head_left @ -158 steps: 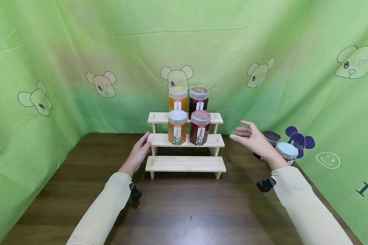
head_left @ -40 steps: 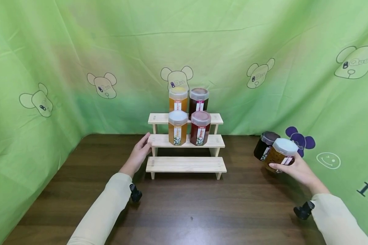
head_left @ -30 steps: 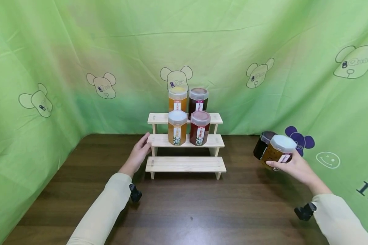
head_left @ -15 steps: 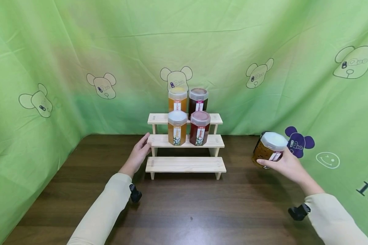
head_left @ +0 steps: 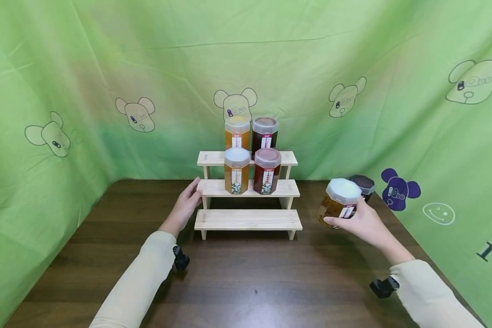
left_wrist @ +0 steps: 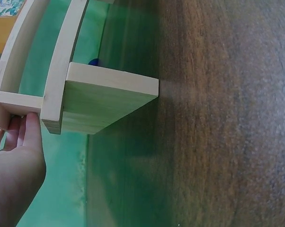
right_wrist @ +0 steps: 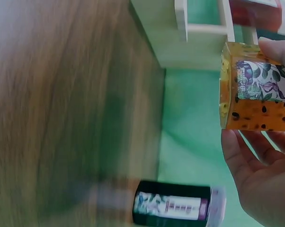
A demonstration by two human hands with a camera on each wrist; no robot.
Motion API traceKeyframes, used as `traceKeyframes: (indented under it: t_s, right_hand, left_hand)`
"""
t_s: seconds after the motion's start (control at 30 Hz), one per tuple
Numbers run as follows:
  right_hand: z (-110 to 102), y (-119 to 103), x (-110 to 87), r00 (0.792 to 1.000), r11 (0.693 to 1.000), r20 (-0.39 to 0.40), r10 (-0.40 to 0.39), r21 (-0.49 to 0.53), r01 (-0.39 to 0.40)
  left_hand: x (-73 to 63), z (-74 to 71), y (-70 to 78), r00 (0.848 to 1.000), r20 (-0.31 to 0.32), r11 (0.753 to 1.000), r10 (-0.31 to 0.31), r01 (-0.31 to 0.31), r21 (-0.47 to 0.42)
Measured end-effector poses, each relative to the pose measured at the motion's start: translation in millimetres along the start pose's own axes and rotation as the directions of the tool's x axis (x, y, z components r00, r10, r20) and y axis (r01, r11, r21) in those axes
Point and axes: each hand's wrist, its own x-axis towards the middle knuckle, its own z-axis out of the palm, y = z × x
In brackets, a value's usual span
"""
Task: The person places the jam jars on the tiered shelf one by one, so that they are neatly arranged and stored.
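My right hand [head_left: 362, 223] grips a hexagonal jar of amber, black-speckled contents [head_left: 339, 200] with a whitish lid, thumb on the near side. In the right wrist view this jar [right_wrist: 256, 109] is up off the table, its label showing a purple flower. My left hand [head_left: 184, 205] rests its fingers against the left end of the middle step of a three-tier wooden stand [head_left: 248, 219]. The left wrist view shows its fingertips [left_wrist: 32, 124] touching the wood. On the middle step stand an orange jar [head_left: 237, 173] and a dark red jar [head_left: 267, 173].
On the top step are a yellow-lidded jar [head_left: 237, 134] and a dark purple jar [head_left: 265, 134]. Behind the held jar, a dark jar [head_left: 363, 183] stands on the brown table [head_left: 254, 291], partly hidden. Green cloth [head_left: 168, 68] encloses the back and sides.
My right hand has taken hold of the speckled jar, lifted it and moved it left, past the dark jar, towards the stand. My left hand stays at the stand.
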Motion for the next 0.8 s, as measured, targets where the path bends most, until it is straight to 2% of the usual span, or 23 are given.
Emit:
traceKeyframes:
  t_s: [0.3, 0.8]
  right_hand:
    - [20.8, -25.2, 1.3, 0.997, 0.995, 0.002, -0.08, 0.055, 0.079]
    - [62.7, -54.1, 11.0, 0.988, 0.979, 0.025, -0.154, 0.141, 0.149]
  left_hand:
    - [-3.0, 0.6, 2.0, 1.0, -0.001, 1.0, 0.001, -0.001, -0.007]
    - [-1.6, -0.7, 1.7, 1.0, 0.003, 1.0, 0.003, -0.003, 0.007]
